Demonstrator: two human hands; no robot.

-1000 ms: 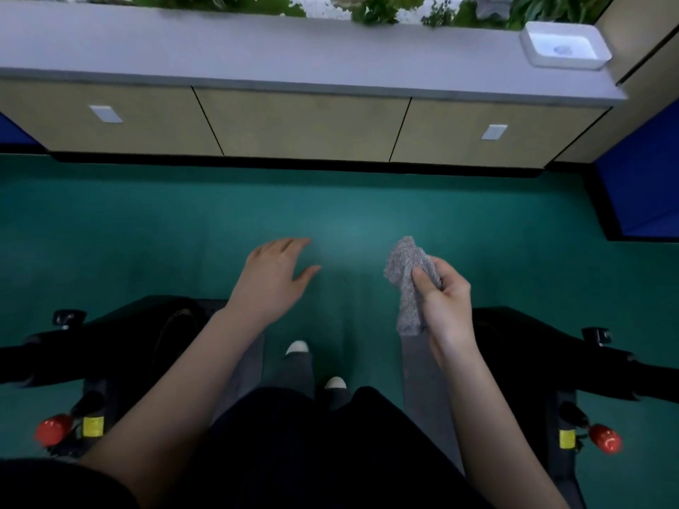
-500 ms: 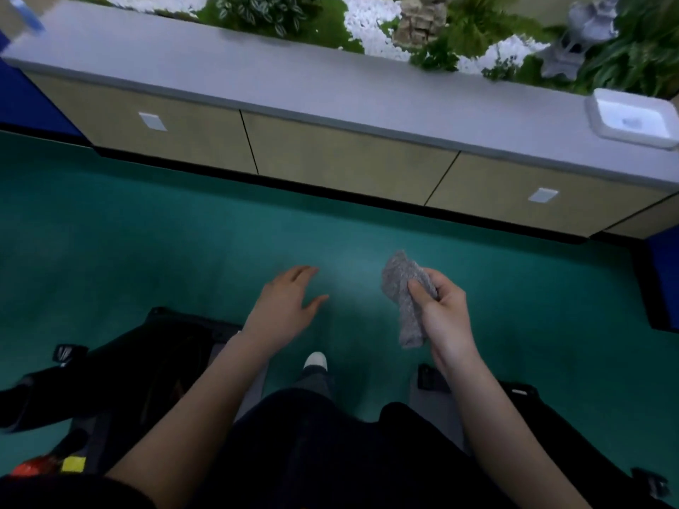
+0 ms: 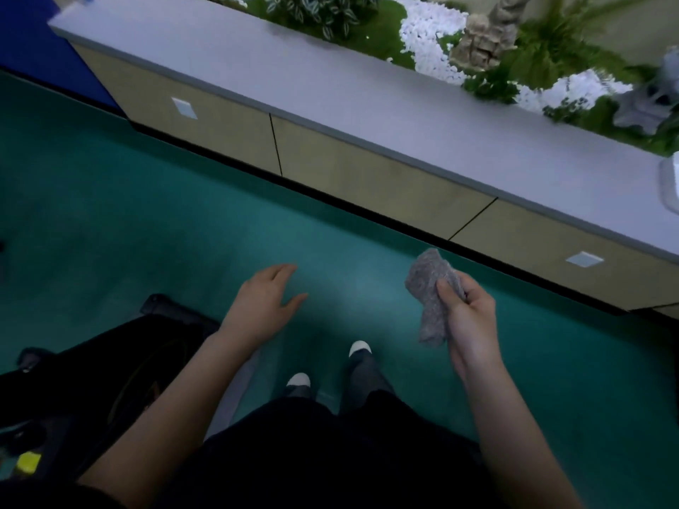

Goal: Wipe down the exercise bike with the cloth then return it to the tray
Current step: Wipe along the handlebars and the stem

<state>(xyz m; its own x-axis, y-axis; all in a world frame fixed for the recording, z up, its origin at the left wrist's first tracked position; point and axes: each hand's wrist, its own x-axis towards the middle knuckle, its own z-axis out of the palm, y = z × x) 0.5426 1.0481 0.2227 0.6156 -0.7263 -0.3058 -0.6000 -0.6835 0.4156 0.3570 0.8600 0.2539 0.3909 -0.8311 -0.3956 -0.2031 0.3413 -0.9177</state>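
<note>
Since a second ago the view has swung left, sliding the tray (image 3: 668,183) to the picture's right edge on the surface (image 3: 404,115). The right hand (image 3: 472,319) clamps the bunched cloth (image 3: 428,288) in mid-air, and the left hand (image 3: 264,306) hangs relaxed and empty. Whether the exercise bike (image 3: 92,369) is fully wiped cannot be told; the cloth's return is not yet done.

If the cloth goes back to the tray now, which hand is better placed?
Right. The right hand pinches the cloth, and the tray sits on the counter at the far right edge. The left hand is open, empty and farther from it.
</note>
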